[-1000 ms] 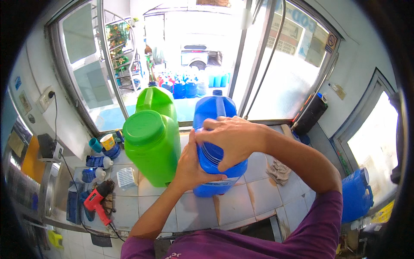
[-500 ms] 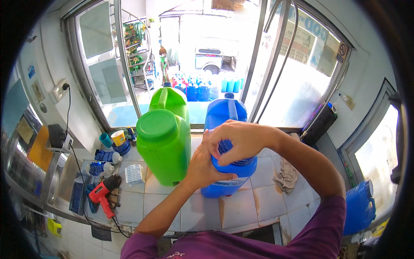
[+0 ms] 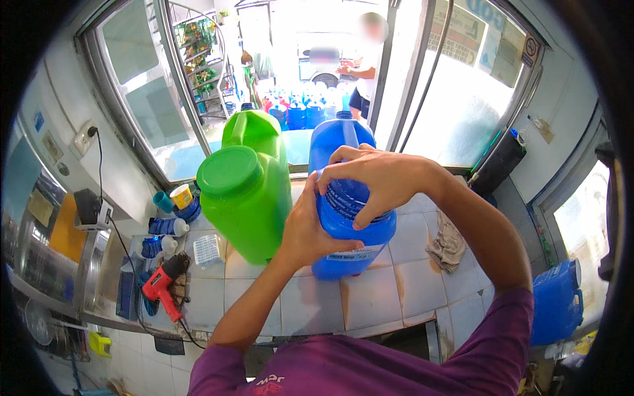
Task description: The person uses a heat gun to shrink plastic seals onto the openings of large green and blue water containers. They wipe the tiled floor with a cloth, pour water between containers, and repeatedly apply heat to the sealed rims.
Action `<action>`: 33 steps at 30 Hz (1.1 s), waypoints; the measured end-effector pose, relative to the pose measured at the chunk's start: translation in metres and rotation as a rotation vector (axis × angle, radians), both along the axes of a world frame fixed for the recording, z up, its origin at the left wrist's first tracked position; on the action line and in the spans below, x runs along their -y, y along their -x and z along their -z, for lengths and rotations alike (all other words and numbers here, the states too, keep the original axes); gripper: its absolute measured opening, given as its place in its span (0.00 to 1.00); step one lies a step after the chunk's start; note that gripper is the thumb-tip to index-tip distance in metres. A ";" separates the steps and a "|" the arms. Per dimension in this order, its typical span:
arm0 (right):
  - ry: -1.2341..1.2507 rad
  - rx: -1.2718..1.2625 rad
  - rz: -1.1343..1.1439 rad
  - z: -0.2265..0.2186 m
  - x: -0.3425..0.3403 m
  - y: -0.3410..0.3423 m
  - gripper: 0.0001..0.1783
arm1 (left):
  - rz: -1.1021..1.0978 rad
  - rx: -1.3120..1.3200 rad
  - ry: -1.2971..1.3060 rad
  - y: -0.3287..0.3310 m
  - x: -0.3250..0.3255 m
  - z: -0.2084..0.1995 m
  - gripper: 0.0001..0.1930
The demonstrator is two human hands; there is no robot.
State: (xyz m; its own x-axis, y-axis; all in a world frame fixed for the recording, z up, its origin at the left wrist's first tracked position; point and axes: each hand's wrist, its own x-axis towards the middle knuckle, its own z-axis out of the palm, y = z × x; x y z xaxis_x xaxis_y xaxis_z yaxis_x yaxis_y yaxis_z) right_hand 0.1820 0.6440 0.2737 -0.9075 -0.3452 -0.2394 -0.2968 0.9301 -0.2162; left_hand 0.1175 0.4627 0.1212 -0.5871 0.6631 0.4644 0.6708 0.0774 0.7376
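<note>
Two bare hands share one blue plastic water jug (image 3: 373,237) in my head view, and both touch it. It stands upright on the tiled counter (image 3: 310,313), long axis vertical, wide mouth on the side nearer the person, handle (image 3: 351,136) beyond, toward the glass doors (image 3: 456,109).

What I judge matters most is over versus beside. The right hand (image 3: 383,175) arches across the mouth from the right, fingertips at its left edge close to the other hand's, thumb down by the ridged neck. The left hand (image 3: 307,231) sits lower, at the jug's left flank.

I see the left fingers grasping the jug, thumb across its white label (image 3: 360,253). The right fingers are curled and spread about the neck; whether they press on it I cannot tell.

Just left stands a green plastic jug (image 3: 247,214), screw cap (image 3: 230,170) on; right of the blue one lies a crumpled rag (image 3: 449,244).
</note>
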 end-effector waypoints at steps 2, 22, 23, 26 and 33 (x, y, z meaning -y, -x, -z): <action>0.265 -0.148 -0.059 -0.009 -0.030 -0.001 0.45 | -0.008 -0.017 -0.016 -0.001 -0.002 0.000 0.76; 0.645 -1.045 0.540 0.229 -0.110 -0.032 0.39 | 0.383 -0.566 0.267 0.007 -0.002 -0.077 0.07; 0.728 -1.061 0.304 0.201 -0.095 -0.037 0.35 | 0.380 -0.559 0.277 0.006 -0.002 -0.078 0.05; 0.716 -0.920 0.010 0.146 -0.055 -0.047 0.24 | 0.374 -0.561 0.313 0.005 -0.002 -0.079 0.05; 0.810 -0.884 -0.060 0.117 -0.041 -0.051 0.10 | 0.384 -0.493 0.345 0.010 -0.006 -0.079 0.08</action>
State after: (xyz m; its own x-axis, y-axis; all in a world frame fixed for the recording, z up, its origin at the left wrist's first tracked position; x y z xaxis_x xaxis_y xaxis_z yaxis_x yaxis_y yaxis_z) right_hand 0.2331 0.6848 0.1562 -0.6259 -0.1546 0.7644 -0.6755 0.5975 -0.4322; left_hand 0.1074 0.4688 0.2006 -0.0582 0.9379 0.3420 0.9464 -0.0572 0.3178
